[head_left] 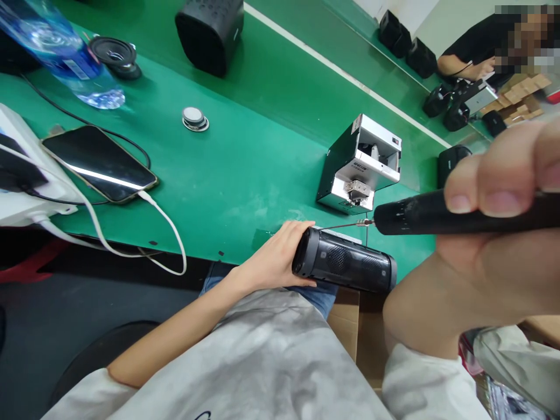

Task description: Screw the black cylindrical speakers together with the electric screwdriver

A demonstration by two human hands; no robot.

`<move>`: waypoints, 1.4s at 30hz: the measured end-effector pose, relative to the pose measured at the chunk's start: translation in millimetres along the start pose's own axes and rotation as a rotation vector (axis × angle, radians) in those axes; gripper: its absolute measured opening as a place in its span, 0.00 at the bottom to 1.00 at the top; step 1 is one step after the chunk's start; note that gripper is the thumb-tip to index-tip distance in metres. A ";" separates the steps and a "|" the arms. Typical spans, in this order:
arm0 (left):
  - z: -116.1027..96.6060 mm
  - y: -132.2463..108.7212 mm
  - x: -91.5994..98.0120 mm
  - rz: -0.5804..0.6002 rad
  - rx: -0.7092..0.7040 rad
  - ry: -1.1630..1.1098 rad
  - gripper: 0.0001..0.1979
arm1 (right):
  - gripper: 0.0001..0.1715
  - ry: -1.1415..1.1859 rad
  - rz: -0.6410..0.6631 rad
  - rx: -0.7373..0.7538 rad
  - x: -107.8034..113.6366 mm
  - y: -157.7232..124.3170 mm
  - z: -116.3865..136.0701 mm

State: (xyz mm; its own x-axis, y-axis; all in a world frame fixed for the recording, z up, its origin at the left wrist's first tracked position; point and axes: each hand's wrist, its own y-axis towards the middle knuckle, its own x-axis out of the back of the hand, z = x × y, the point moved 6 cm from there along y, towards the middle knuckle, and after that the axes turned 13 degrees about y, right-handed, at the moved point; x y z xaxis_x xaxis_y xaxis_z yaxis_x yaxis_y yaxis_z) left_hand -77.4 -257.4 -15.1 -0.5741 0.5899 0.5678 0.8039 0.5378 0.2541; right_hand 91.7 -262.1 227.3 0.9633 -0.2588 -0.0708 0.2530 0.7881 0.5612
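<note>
My left hand [280, 256] is wrapped around the left end of a black speaker [352, 259] with perforated patches, at the table's near edge. In my right hand [503, 192], close to the camera, is a black electric screwdriver [411, 214]. Its thin bit points left and reaches the speaker's upper edge near my left fingertips; whether it sits in a screw is too small to see. Just beyond the speaker stands a black and silver machine [361, 166] resembling a screw feeder.
A smartphone [102, 163] with a white cable lies left on the green table [245, 175], near a water bottle [65, 58] and a loose speaker driver [114, 53]. Farther back are small round discs [195, 119] and a black speaker [210, 35]. Another person [485, 46] works at the back right.
</note>
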 end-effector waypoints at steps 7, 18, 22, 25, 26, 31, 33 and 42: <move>2.0 2.4 0.2 0.004 0.017 -0.024 0.54 | 0.09 0.136 -0.157 0.271 -45.2 -23.0 -32.8; 0.0 8.2 3.3 0.018 0.053 -0.069 0.42 | 0.18 0.093 -0.097 0.185 -49.2 -32.6 -37.3; 2.2 6.3 1.8 -0.006 0.042 -0.060 0.45 | 0.15 0.096 -0.060 0.204 -47.3 -32.8 -39.3; 3.2 4.1 -0.9 -0.023 0.012 -0.054 0.51 | 0.11 0.210 -0.016 0.179 -46.6 -33.4 -40.2; 4.1 3.5 -2.0 -0.025 0.009 -0.050 0.53 | 0.11 0.244 -0.003 0.160 -46.7 -33.8 -40.5; 9.7 1.6 -6.1 -0.030 0.019 0.001 0.55 | 0.11 0.269 0.044 0.107 -49.0 -37.1 -40.8; 11.3 1.6 -7.3 -0.025 0.020 0.013 0.56 | 0.12 0.274 0.054 0.098 -49.5 -37.6 -41.5; 11.2 2.6 -4.5 -0.033 0.036 -0.013 0.57 | 0.11 0.351 0.014 0.102 -39.8 -36.1 -50.6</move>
State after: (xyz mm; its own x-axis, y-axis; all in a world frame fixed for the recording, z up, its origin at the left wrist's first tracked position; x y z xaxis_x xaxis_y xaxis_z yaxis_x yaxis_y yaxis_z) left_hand -74.4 -251.9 -25.8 -0.6022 0.5794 0.5492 0.7787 0.5780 0.2440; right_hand 48.8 -251.9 168.2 0.9431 -0.0274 -0.3314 0.2467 0.7259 0.6420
